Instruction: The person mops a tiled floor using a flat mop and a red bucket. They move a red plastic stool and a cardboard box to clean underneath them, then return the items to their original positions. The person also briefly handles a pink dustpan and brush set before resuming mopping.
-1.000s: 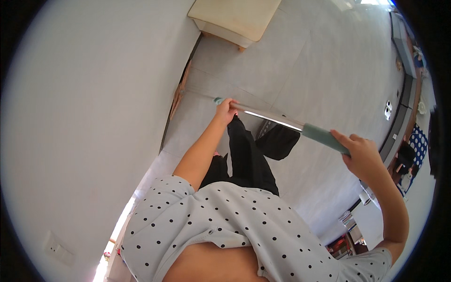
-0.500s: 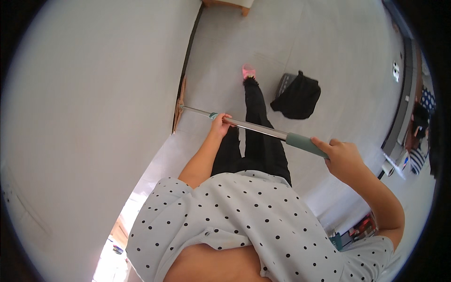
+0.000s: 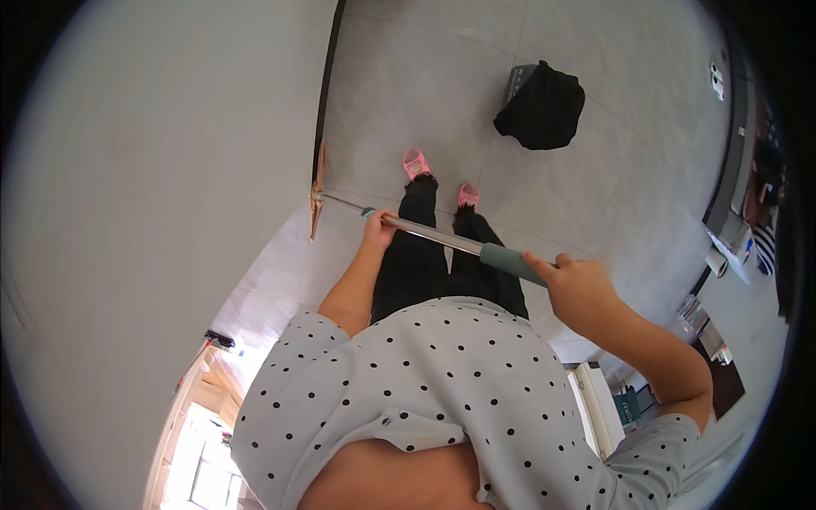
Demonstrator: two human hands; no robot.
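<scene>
Gripping a silver mop pole [image 3: 425, 231] with green grip at centre frame, left hand [image 3: 378, 229] and right hand [image 3: 578, 285] close fingers around it; black bag [image 3: 541, 106] upper right.

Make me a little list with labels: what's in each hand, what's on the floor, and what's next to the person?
Left hand: grips the metal mop pole low down
Right hand: holds the pole's green grip
Mop head: flat, against the white wall
Floor: grey tiles, with a black bag
Feet: pink sandals
</scene>
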